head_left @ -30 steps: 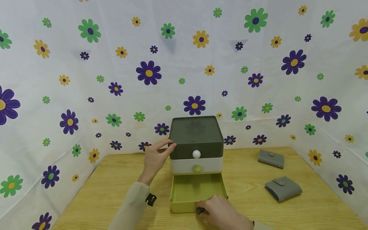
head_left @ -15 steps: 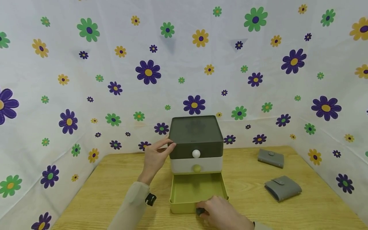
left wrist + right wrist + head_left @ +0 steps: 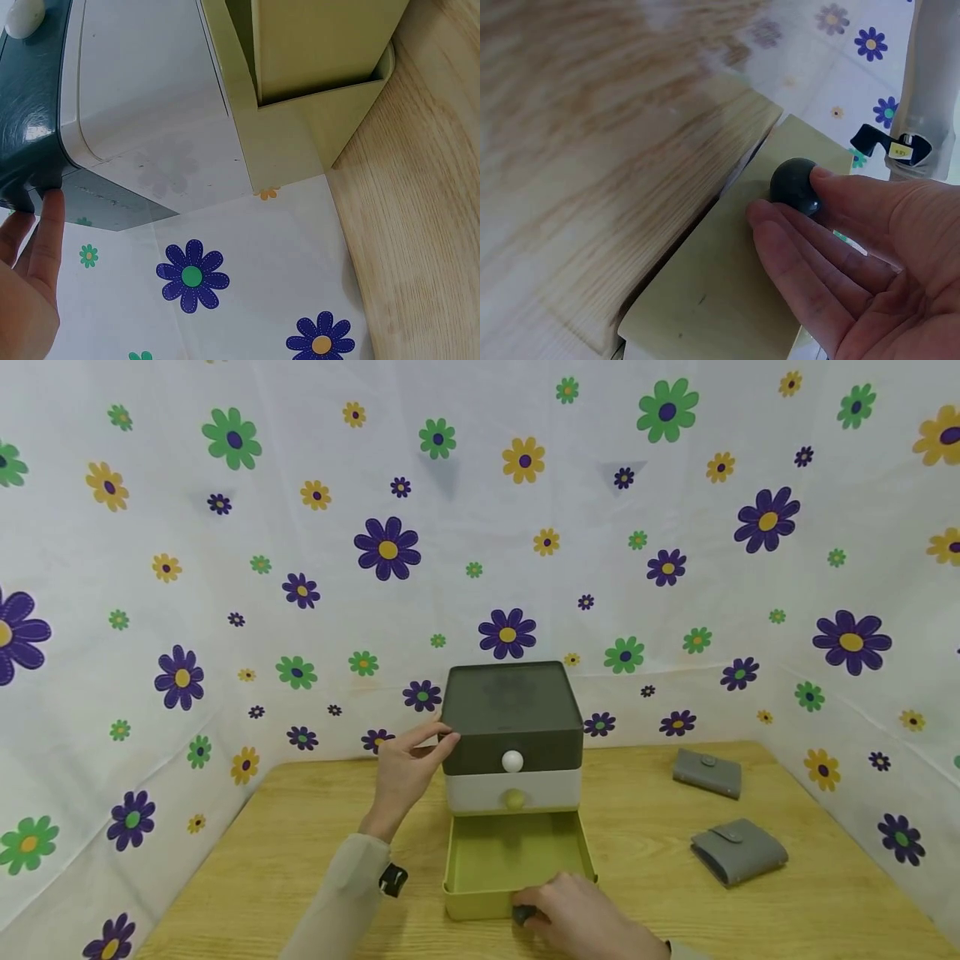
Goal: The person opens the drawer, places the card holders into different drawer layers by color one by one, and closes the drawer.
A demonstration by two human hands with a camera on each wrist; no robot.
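A small stacked drawer unit (image 3: 517,702) stands on the table, with a dark green top tier, a white middle tier and an olive-yellow bottom drawer (image 3: 495,852). That bottom drawer is pulled out, and its visible inside holds nothing. My right hand (image 3: 573,914) pinches its round dark knob (image 3: 795,186) between thumb and fingers. At the unit's upper front left corner, my left hand (image 3: 405,772) rests its fingertips (image 3: 52,202) against the dark tier. A white knob (image 3: 512,762) and a yellow knob (image 3: 513,799) mark the two upper drawers, which are closed.
Two grey snap-closure wallets, one farther back (image 3: 707,774) and one nearer (image 3: 738,852), lie at the right on the wooden table (image 3: 315,843). A white flowered cloth (image 3: 480,485) hangs behind and along both sides.
The bottom drawer has slid very slightly toward me, with my right hand on its knob. My left hand keeps its place at the corner.
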